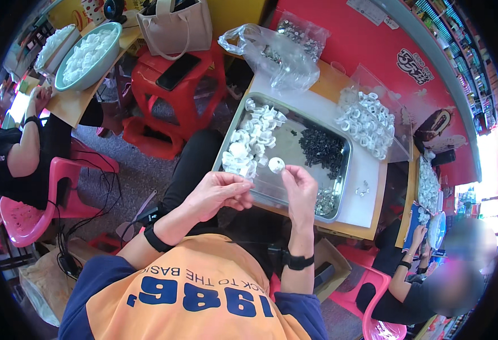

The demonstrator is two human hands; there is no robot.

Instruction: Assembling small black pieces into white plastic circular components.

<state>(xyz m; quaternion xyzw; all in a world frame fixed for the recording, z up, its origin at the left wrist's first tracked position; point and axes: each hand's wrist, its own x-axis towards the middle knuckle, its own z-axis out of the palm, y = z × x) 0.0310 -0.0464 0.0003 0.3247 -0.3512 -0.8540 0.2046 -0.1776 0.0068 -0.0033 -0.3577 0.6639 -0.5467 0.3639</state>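
My right hand (300, 190) pinches a small round white plastic part (276, 165) between thumb and fingertips, over the near side of a metal tray (283, 102). My left hand (218, 195) is beside the tray's near left corner, fingers curled and thumb pressed in; whatever they hold, if anything, is hidden. In the tray, a heap of white plastic parts (252, 139) lies on the left. Small black parts (322, 150) are piled at the right, and small silvery metal pieces (326, 201) sit in the near right corner.
A bag of white parts (368, 122) and clear bags of metal pieces (288, 56) lie beyond the tray. Red stools (175, 93), one bearing a black phone (178, 72), stand left. Co-workers sit at left (19, 153) and right (396, 289). A teal basin (113, 59) holds white parts.
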